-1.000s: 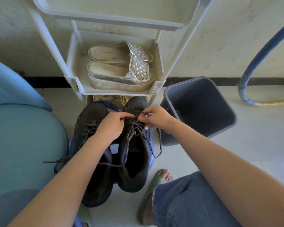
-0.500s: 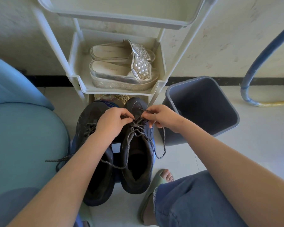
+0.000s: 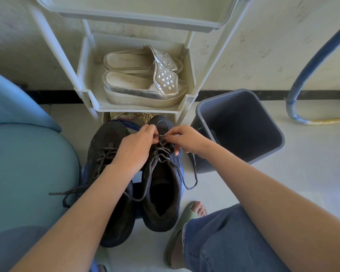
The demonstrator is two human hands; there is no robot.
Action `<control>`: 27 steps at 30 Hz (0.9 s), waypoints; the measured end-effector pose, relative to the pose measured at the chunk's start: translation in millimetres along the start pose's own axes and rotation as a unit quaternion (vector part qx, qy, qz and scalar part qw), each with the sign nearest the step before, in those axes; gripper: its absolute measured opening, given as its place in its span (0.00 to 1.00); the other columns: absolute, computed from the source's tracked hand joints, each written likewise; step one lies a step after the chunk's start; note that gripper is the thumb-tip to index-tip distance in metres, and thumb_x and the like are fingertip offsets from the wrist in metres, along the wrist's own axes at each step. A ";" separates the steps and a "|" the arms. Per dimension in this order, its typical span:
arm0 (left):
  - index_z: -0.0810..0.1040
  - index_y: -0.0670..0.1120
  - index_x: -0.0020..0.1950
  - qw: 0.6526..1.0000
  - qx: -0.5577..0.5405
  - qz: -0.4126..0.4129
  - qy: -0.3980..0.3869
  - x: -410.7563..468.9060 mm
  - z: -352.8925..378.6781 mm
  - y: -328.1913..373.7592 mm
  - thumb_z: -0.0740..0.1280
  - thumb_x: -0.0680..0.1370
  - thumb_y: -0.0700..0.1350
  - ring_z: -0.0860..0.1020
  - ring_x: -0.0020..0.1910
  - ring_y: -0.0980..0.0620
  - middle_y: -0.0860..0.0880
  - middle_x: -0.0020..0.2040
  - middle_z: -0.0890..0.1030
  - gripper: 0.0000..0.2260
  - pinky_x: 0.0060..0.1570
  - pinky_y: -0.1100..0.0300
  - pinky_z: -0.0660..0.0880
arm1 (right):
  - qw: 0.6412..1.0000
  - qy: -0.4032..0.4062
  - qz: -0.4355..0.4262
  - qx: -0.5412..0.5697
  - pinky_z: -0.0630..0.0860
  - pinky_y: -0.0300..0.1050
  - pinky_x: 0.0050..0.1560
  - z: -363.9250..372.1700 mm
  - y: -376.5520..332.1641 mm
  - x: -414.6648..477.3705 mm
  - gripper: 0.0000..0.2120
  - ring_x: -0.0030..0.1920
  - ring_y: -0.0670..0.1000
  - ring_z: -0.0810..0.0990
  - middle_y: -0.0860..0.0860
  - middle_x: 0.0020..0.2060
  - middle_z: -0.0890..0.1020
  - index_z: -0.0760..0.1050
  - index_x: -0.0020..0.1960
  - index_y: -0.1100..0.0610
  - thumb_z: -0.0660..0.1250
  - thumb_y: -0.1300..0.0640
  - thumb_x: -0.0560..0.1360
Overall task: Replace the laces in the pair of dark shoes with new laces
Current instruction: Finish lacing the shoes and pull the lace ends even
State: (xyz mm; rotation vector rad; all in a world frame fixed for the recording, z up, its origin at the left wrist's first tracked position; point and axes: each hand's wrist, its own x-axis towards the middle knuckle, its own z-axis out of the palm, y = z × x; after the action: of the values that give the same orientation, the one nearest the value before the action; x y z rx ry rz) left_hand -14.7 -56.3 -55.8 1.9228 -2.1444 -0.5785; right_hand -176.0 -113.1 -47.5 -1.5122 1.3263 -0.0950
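Before the rack (image 3: 137,109), we are pinching a lace (image 3: 161,136) between left hand (image 3: 134,148) and right hand (image 3: 186,141) — fingertips closed tight on it — over the right shoe (image 3: 159,218); our forearm is hiding part of the left shoe (image 3: 104,138) beside it. Sandals (image 3: 145,93) are sitting on the rack, a bin (image 3: 239,122) nearby — insole print unreadable.

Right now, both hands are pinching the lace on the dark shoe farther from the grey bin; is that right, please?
Not quite. The head view shows the left hand and right hand pinching the lace on the dark shoe nearer the grey bin, not the farther one.
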 end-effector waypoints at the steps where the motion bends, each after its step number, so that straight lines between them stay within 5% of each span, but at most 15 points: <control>1: 0.68 0.47 0.53 1.000 0.016 0.007 0.005 -1.5 0.4 0.1 0.59 0.82 0.45 0.78 0.35 0.49 0.52 0.52 0.75 0.02 0.33 0.53 0.73 | 1.000 -0.005 -0.003 -0.002 0.63 0.26 0.23 0.0 0.1 -0.4 0.04 0.23 0.41 0.75 0.50 0.33 0.79 0.78 0.49 0.57 0.65 0.58 0.78; 7: 0.67 0.48 0.54 0.997 0.055 0.038 0.038 -4.0 -1.9 0.5 0.58 0.82 0.47 0.77 0.33 0.49 0.52 0.50 0.76 0.04 0.30 0.56 0.70 | 0.999 -0.030 -0.013 -0.015 0.64 0.26 0.23 1.3 -5.8 -2.3 0.06 0.26 0.43 0.75 0.48 0.34 0.78 0.78 0.52 0.59 0.65 0.61 0.77; 11: 0.72 0.50 0.55 0.999 -0.043 -0.010 0.016 -1.7 -5.2 -2.0 0.62 0.80 0.47 0.78 0.47 0.50 0.53 0.51 0.77 0.05 0.42 0.52 0.74 | 0.999 -0.024 0.012 0.025 0.62 0.30 0.21 -0.2 -4.8 -1.9 0.07 0.23 0.42 0.73 0.43 0.23 0.76 0.79 0.53 0.61 0.63 0.60 0.79; 16: 0.78 0.51 0.50 0.997 -0.040 -0.064 -0.007 -1.1 -11.3 -11.4 0.68 0.76 0.49 0.76 0.51 0.50 0.52 0.49 0.77 0.05 0.43 0.56 0.70 | 0.999 -0.003 0.022 0.037 0.64 0.30 0.23 -4.9 -4.2 -1.8 0.10 0.31 0.47 0.75 0.50 0.38 0.79 0.78 0.56 0.63 0.65 0.59 0.78; 27: 0.73 0.51 0.57 0.997 -0.043 -0.039 0.045 -7.2 -11.3 1.1 0.65 0.78 0.43 0.78 0.50 0.51 0.54 0.51 0.79 0.08 0.44 0.55 0.73 | 1.000 0.013 0.018 0.000 0.64 0.27 0.23 -3.5 -0.5 -0.9 0.10 0.28 0.46 0.73 0.54 0.36 0.79 0.79 0.54 0.65 0.66 0.59 0.77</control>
State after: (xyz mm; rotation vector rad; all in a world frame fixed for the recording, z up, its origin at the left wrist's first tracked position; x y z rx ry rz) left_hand -10.2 -50.8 -44.3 1.9547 -1.9644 -0.5776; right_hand -178.3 -114.7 -45.2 -1.4918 1.3729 -0.0916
